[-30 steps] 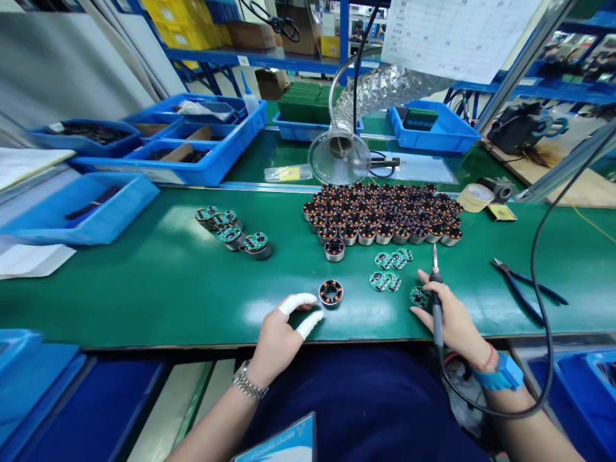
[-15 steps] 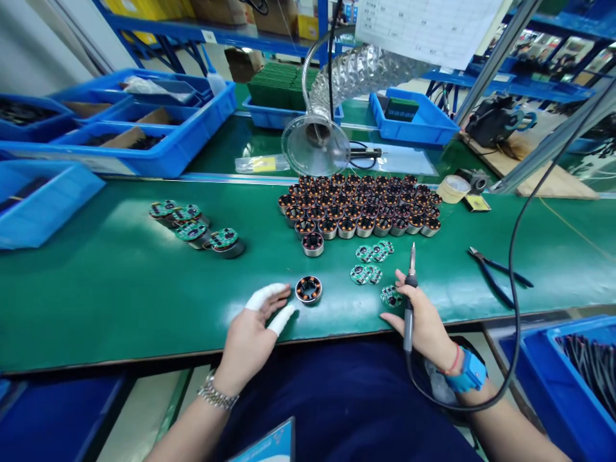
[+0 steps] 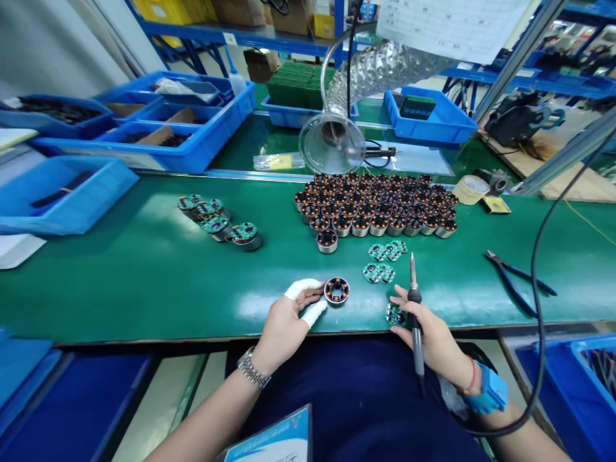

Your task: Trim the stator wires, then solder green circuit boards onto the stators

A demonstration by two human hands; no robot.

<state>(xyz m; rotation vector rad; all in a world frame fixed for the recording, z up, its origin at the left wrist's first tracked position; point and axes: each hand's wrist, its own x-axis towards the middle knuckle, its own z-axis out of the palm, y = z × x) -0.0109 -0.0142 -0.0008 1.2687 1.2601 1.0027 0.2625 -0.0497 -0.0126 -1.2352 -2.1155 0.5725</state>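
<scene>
The slim soldering iron with a dark grey handle and bare metal tip (image 3: pixel 415 314) lies along the right hand (image 3: pixel 433 330), its tip pointing away from the body, seemingly so that thumb and fingertips are free for the round green circuit board (image 3: pixel 395 314) between them; whether they pinch it off the bench or rest it there is hard to tell. That hand is closed on the handle, its wrist low over the bench edge. The left hand (image 3: pixel 286 324) comes in from the near side with palm inward, thumb and forefinger in white finger covers (image 3: pixel 304 287) and parted like a shallow fork. It grasps nothing firmly; its tips sit at the near-left rim of the open silver ring with orange copper coils (image 3: pixel 337 300), perhaps touching, as if to steady it. Loose green circuit boards (image 3: pixel 387 251) lie just beyond the right-hand grip, within easy reach, while tightly packed silver coil rings (image 3: pixel 378 224) stand farther off, probably grouped to leave working room between the hands.
</scene>
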